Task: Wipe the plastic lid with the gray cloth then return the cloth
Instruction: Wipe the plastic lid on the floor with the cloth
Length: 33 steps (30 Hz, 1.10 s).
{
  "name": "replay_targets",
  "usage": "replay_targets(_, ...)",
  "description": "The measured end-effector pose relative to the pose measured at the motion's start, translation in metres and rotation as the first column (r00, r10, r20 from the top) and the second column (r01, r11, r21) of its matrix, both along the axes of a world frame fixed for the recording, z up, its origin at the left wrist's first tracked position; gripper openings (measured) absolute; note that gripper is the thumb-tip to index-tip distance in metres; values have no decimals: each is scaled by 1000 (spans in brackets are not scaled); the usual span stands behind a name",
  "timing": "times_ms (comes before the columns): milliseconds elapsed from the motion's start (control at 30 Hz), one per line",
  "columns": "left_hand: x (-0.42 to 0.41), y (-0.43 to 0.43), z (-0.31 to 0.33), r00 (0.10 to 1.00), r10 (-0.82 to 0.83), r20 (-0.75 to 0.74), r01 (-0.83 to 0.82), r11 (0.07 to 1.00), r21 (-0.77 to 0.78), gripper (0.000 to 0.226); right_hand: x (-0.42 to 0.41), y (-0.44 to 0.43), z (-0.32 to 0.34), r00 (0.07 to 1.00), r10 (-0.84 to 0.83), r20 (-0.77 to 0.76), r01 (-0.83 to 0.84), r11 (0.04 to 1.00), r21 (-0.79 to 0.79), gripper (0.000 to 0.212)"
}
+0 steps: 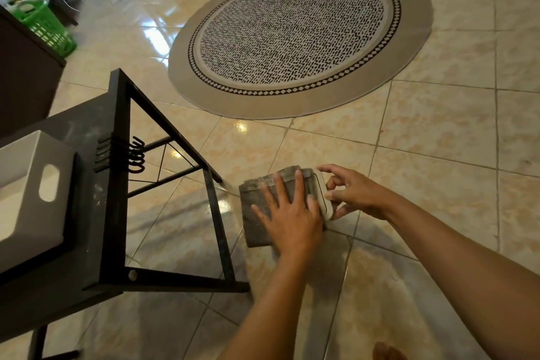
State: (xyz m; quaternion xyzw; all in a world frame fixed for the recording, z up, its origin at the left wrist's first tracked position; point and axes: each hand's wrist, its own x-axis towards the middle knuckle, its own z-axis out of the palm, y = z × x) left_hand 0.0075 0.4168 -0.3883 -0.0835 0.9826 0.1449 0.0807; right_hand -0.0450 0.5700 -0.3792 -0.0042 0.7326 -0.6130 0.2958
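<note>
A folded gray cloth [257, 210] lies flat over a white plastic lid [323, 196], held in the air above the tiled floor. Only the lid's right edge and rounded corners show past the cloth. My left hand [287, 213] presses palm-down on the cloth with its fingers spread. My right hand [350, 191] pinches the lid's right edge between thumb and fingers, holding it up.
A black metal-framed shelf [122, 184] with hooks stands at the left, carrying a white plastic bin [29, 193]. A round patterned rug [298, 35] lies on the floor beyond. A green basket [46, 26] sits far left by dark furniture. A bare foot [387, 352] shows at the bottom.
</note>
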Motion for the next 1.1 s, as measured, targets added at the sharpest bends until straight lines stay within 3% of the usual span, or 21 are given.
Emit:
replay_targets(167,-12,20,2,997,-79,11,79,996,-36,56,1,1,-1,1000,-25,10,25,1000,-8,64)
replay_targets(367,-6,-14,0,999,33,22,-33,999,-1,56,0,-4,1,1000,-24,3,24,1000,-3,62)
replay_targets(567,-7,16,4,996,-89,20,89,995,-42,55,-1,-3,-1,1000,-20,1,20,1000,8,64)
replay_targets(733,-13,-22,5,996,66,52,-65,998,-26,56,0,-7,1,999,-33,-14,33,999,17,64)
replay_targets(967,-8,6,3,998,-56,16,57,998,-18,57,1,-7,2,999,-28,-19,28,999,31,62)
replay_targets(1100,-13,-21,4,997,67,35,-68,998,16,56,2,-8,4,999,-47,-18,48,998,38,64)
